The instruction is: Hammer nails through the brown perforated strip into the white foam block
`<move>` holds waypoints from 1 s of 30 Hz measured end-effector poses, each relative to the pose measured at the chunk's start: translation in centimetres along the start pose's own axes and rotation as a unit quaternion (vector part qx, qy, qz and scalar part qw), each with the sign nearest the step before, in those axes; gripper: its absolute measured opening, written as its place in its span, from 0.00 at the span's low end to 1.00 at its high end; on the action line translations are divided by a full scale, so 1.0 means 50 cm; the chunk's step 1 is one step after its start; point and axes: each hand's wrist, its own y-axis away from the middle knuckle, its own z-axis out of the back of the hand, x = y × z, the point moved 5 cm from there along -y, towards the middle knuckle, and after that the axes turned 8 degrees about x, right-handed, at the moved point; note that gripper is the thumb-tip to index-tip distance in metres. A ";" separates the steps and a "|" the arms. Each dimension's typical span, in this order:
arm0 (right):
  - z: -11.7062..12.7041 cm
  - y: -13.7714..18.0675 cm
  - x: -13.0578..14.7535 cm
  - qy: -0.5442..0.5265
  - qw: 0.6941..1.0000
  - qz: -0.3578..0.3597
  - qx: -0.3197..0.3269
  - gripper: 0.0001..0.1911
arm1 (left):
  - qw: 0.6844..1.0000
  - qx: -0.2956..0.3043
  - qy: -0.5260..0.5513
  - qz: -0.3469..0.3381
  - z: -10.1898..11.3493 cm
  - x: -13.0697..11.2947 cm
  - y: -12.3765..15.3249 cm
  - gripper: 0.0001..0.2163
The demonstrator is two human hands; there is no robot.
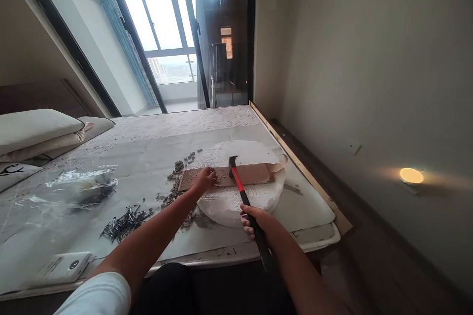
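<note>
Head view | my right hand (254, 220) clamped the hammer (238, 182) | my left hand (205, 179) was at the board (251, 175), finger closure unclear | white device (68, 267) was labelled illegibly

Left hand (206, 179) stretched farther forward, loosely bent — right hand (264, 219) nearer, clenched in a grip

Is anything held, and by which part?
The right hand holds the hammer by its black grip. The left hand is at the board; any hold is unclear.
</note>
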 end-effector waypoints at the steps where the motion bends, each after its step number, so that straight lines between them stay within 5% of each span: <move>1: 0.002 -0.003 0.001 -0.021 1.000 -0.001 -0.008 0.16 | 1.000 0.006 0.009 -0.002 0.000 0.001 -0.001 0.05; 9: -0.022 -0.012 0.012 -0.062 0.998 0.015 0.010 0.09 | 0.997 0.005 0.071 -0.027 -0.019 0.005 -0.011 0.14; 15: -0.025 -0.041 0.003 -0.057 0.998 0.023 -0.007 0.09 | 0.984 -0.105 -0.107 -0.091 -0.004 -0.008 -0.017 0.14; 30: -0.039 -0.022 0.041 0.058 0.988 0.145 -0.020 0.12 | 0.974 -0.054 -0.174 -0.137 -0.044 -0.016 -0.041 0.17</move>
